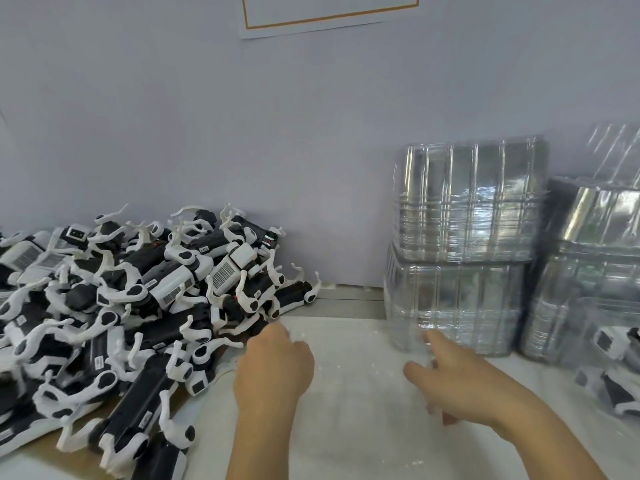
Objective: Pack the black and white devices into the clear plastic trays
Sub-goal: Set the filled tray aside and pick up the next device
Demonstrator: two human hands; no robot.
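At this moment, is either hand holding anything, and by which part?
Nothing clearly. The left hand, fingers curled, hovers beside the black and white devices; the right hand reaches toward the clear plastic trays. Blur hides any grip.

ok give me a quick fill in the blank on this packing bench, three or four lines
1. The heap of black and white devices lies on the person's ____ side.
2. The stacks of clear plastic trays stand against the ____.
3. The right hand reaches toward the ____ stack of trays.
4. The left hand is beside the ____ of devices.

Missing words: left; wall; lower; heap
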